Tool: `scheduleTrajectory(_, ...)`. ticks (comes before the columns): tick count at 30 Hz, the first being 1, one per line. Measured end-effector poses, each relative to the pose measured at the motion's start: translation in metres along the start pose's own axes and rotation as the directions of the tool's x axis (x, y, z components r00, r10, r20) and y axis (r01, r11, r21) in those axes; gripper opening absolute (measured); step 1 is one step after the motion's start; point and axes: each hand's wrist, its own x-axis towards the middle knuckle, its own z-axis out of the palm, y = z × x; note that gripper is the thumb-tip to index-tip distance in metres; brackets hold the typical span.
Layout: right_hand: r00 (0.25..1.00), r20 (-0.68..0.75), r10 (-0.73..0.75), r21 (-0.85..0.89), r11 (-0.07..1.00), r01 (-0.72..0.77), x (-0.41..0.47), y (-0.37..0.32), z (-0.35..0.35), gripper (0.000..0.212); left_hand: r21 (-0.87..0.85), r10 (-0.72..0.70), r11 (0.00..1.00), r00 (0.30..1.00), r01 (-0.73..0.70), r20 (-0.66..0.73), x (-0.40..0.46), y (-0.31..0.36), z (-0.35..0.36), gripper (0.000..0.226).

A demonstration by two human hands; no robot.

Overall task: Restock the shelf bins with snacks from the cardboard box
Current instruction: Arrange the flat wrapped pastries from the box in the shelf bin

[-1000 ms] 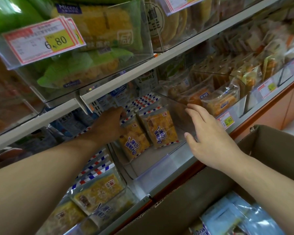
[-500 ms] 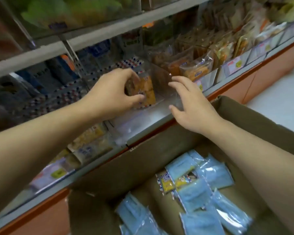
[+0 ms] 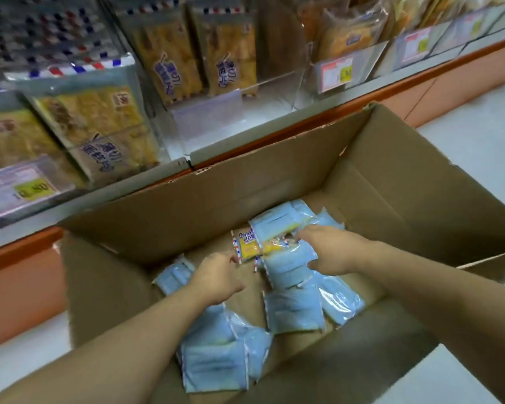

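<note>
From my head camera, both my arms reach down into the open cardboard box (image 3: 397,182) standing on the floor against the shelf. My left hand (image 3: 219,279) hovers over the box bottom, fingers loosely curled, its grip holding nothing. My right hand (image 3: 330,249) rests on the pale blue snack packets (image 3: 292,304), fingertips touching a yellow packet (image 3: 250,246) lying face up among them; whether that grip has closed on it I cannot tell. Above the box, the clear shelf bin (image 3: 210,112) holds two upright yellow packs at its back, its front part bare.
</note>
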Motion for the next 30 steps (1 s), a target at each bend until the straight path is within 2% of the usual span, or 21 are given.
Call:
scheduleTrajectory(4,0.993,0.115,-0.014,-0.008,1.000,0.015,0.045,-0.003,0.021,0.082,-0.104,-0.200,0.975,0.979,0.196,-0.028,0.024,-0.061,0.030,0.101)
scheduleTrajectory(6,0.987,0.160,-0.019,-0.024,0.999,0.023,0.068,0.000,0.034,0.085,-0.113,-0.305,0.948,0.952,0.299,-0.041,0.034,-0.082,0.041,0.112)
scheduleTrajectory(8,0.979,0.204,-0.013,-0.046,0.999,0.023,0.086,0.005,0.049,0.087,-0.115,-0.367,0.926,0.929,0.360,-0.050,0.042,-0.095,0.051,0.114)
scheduleTrajectory(12,0.980,0.199,0.010,-0.114,0.993,0.013,0.101,0.013,0.068,0.085,-0.116,-0.342,0.935,0.938,0.335,-0.050,0.054,-0.111,0.066,0.096)
scheduleTrajectory(17,0.989,0.142,-0.038,-0.178,0.982,0.064,0.101,0.016,0.078,0.033,0.013,-0.233,0.972,0.965,0.236,-0.120,0.043,-0.111,0.065,0.057)
scheduleTrajectory(21,0.987,0.163,-0.001,-0.148,0.989,0.026,0.091,0.014,0.078,0.028,0.071,-0.146,0.985,0.980,0.156,-0.134,0.027,-0.104,0.059,0.035)
scheduleTrajectory(23,0.989,0.149,0.004,-0.099,0.995,0.011,0.083,0.010,0.069,0.033,-0.013,-0.153,0.988,0.977,0.152,-0.151,0.022,-0.100,0.054,0.026)
scheduleTrajectory(26,0.998,0.068,-0.013,0.040,0.999,0.010,0.067,0.000,0.042,0.033,-0.323,-0.178,0.938,0.974,0.124,-0.142,0.017,-0.085,0.030,0.010)
scheduleTrajectory(28,1.000,-0.019,-0.006,0.145,0.989,0.009,0.052,-0.008,0.017,0.028,-0.547,-0.162,0.834,0.981,0.078,-0.107,0.010,-0.067,0.005,0.010)
scheduleTrajectory(30,0.993,-0.118,0.020,0.263,0.965,0.012,0.035,-0.018,-0.013,0.024,-0.728,-0.164,0.681,0.985,0.073,-0.054,-0.005,-0.042,-0.027,0.012)
